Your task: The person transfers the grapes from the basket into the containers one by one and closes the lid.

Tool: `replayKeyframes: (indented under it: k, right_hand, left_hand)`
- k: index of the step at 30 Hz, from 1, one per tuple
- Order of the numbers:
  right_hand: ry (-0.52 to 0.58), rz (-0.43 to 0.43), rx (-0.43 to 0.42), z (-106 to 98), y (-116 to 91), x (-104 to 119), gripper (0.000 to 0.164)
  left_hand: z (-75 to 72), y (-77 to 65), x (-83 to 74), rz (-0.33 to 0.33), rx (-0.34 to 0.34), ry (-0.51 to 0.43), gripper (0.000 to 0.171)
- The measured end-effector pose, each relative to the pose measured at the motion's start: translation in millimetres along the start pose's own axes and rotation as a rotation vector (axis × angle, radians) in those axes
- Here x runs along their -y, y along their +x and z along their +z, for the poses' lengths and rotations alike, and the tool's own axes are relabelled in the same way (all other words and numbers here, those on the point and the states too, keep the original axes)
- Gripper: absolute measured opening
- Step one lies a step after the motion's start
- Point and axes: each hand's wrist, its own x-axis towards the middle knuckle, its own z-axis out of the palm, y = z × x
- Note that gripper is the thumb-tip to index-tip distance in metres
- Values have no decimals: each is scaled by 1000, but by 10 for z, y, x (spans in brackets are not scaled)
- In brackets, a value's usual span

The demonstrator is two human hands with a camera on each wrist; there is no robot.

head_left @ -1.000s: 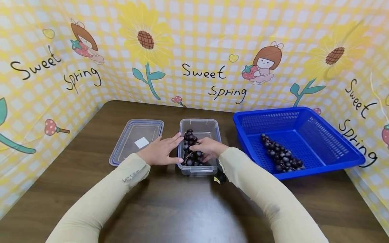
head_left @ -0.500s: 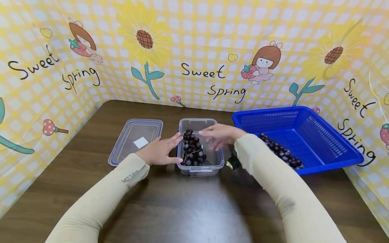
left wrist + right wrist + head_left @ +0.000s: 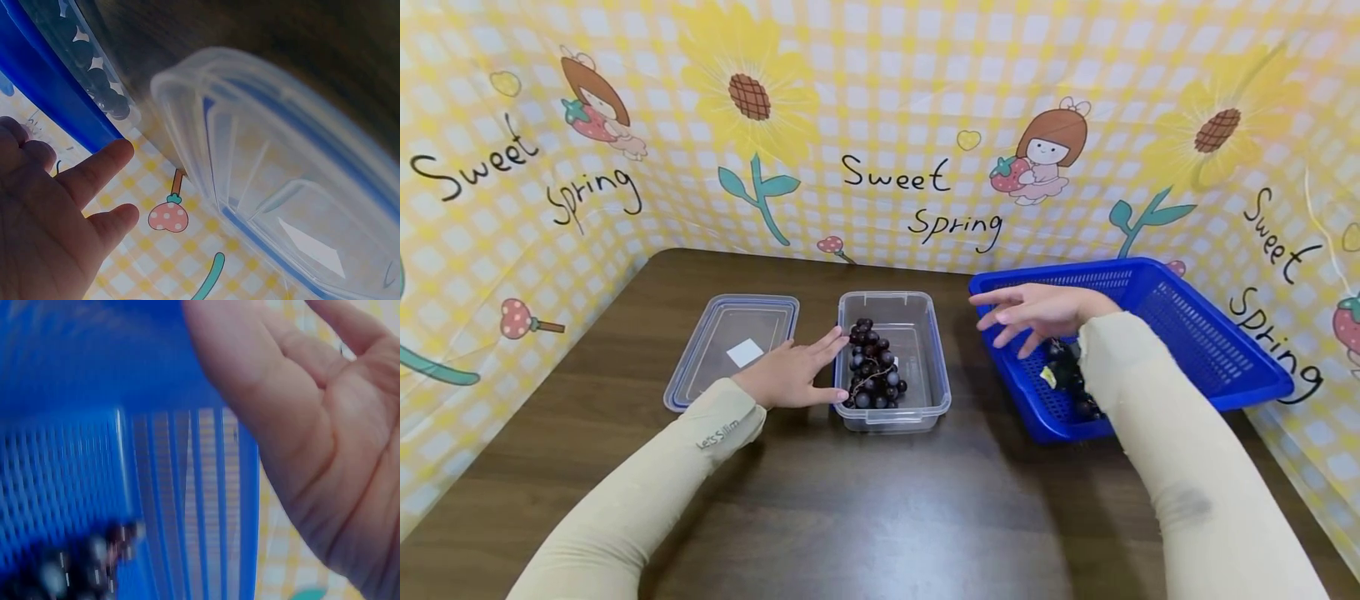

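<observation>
A bunch of dark grapes [image 3: 874,371] lies along the left side of a clear plastic container [image 3: 925,358]. My left hand [image 3: 790,371] has its fingers spread, the tips at the container's left rim. Over the near-left part of a blue basket [image 3: 1232,342] hovers my right hand [image 3: 1037,317], fingers loosely extended and holding nothing. Beneath that hand and sleeve, another bunch of grapes [image 3: 1086,407] in the basket is mostly hidden. The right wrist view shows those basket grapes [image 3: 75,569] blurred, below the palm.
Left of the container lies its clear lid [image 3: 752,321] with a blue seal and a white label [image 3: 745,352]. All stand on a dark wooden table [image 3: 850,517]. A yellow checked cloth [image 3: 880,75] walls the back and sides.
My right hand has let go of the grapes in the container and moved right, over the blue basket. The left hand stays at the container's rim.
</observation>
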Motion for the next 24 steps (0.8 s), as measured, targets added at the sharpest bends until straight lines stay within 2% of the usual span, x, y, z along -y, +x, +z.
replayKeyframes:
  k: [6,11,16,18,21,24]
  right_hand:
    - [91,-24,-45,-201,-361,-225,73]
    - [134,18,-99,-331,-600,-445,69]
    - [130,54,-30,-519,-836,-597,51]
    - [121,74,-31,-580,-942,-675,48]
    - [89,144,-81,-597,-1024,-788,70]
    - [0,226,-104,-558,-1001,-860,90]
  left_hand:
    - [32,8,27,10,-6,-16,86]
    - [49,20,38,12,2,-21,87]
    - [46,37,28,10,7,-24,86]
    - [52,68,24,15,5,-8,87]
    - [48,100,4,31,8,3,88]
    - [37,94,-14,32,21,0,88]
